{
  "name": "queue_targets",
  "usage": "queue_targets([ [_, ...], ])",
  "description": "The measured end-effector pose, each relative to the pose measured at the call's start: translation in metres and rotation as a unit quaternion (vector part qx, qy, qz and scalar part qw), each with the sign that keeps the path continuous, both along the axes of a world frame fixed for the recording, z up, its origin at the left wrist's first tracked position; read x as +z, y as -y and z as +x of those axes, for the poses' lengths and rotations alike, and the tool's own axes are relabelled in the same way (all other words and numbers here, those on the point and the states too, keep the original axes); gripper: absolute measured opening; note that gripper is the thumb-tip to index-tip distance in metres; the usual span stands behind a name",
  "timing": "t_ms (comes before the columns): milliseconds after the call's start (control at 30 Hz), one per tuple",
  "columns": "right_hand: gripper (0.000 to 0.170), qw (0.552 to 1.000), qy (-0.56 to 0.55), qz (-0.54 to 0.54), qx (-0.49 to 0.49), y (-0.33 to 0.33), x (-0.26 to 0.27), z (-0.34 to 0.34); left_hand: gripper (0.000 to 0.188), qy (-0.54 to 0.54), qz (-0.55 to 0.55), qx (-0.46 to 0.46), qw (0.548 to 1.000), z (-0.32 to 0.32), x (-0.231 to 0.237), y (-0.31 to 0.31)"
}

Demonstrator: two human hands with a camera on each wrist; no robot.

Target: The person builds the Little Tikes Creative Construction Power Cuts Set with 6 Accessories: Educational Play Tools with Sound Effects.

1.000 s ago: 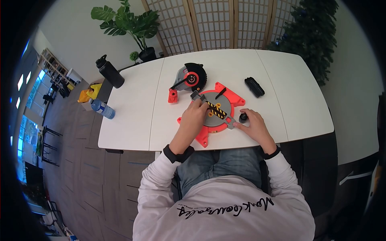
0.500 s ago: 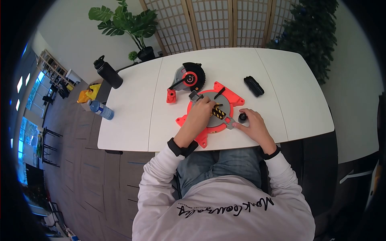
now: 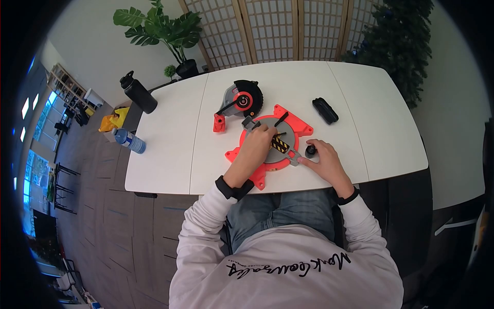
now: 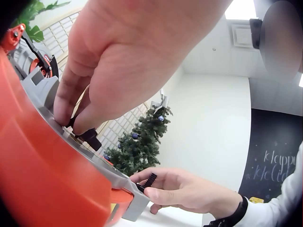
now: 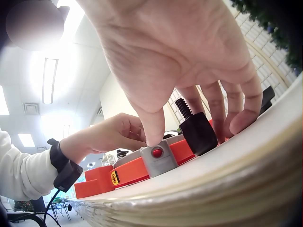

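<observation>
A toy mitre saw base with a red rim [image 3: 279, 165] and grey turntable [image 3: 289, 138] lies on the table. My left hand [image 3: 257, 147] is over the turntable, thumb and fingertips pinching a small black piece [image 4: 90, 138] low against its surface. Fingers partly hide a yellow-and-black striped plate [image 3: 280, 145]. My right hand [image 3: 327, 159] rests at the near right side, its thumb touching the grey tab [image 5: 159, 161] of the turntable. Its fingers extend loosely behind a black knob [image 5: 199, 135], which stands on the table with its threaded end up.
The toy saw head [image 3: 244, 100], with its black blade guard, lies beyond the base on the white table [image 3: 167, 149]. A black case [image 3: 325, 110] is at the back right. A black flask [image 3: 139, 92] and a water bottle [image 3: 129, 141] stand at the left edge.
My left hand has shifted slightly right and forward over the striped plate, and the small black piece now shows beside its fingertips. The right hand stays in place.
</observation>
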State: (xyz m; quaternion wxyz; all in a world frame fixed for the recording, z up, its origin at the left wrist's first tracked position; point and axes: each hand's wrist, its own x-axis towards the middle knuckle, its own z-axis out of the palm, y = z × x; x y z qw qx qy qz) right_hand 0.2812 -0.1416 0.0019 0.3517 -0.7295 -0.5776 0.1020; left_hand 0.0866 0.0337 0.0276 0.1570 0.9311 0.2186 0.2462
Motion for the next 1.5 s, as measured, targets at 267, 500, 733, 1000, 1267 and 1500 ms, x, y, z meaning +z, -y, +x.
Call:
queue_targets([
  [267,0.058,1.0,0.004,-0.006,-0.001,-0.001,-0.001,0.001,0.022,0.0,-0.005,0.0,1.0,0.002,-0.002,-0.001],
  [500,0.059,1.0,0.003,-0.012,-0.002,-0.001,0.0,0.001,0.022,-0.013,0.02,0.01,1.0,0.005,-0.001,0.001],
  [733,0.058,1.0,0.007,0.004,0.001,-0.001,-0.003,0.002,0.019,-0.012,0.026,0.019,0.999,0.006,0.0,0.002],
  [1000,0.058,1.0,0.004,0.001,0.001,-0.001,-0.002,0.001,0.018,-0.006,0.035,0.019,0.999,0.008,-0.005,-0.001],
  [1267,0.057,1.0,0.005,0.002,0.001,-0.001,-0.001,0.0,0.019,-0.012,0.029,0.019,0.999,0.007,-0.003,-0.001],
  [1500,0.058,1.0,0.001,-0.001,0.004,-0.001,-0.002,0.001,0.021,-0.013,0.007,0.017,1.0,-0.005,0.002,-0.001],
])
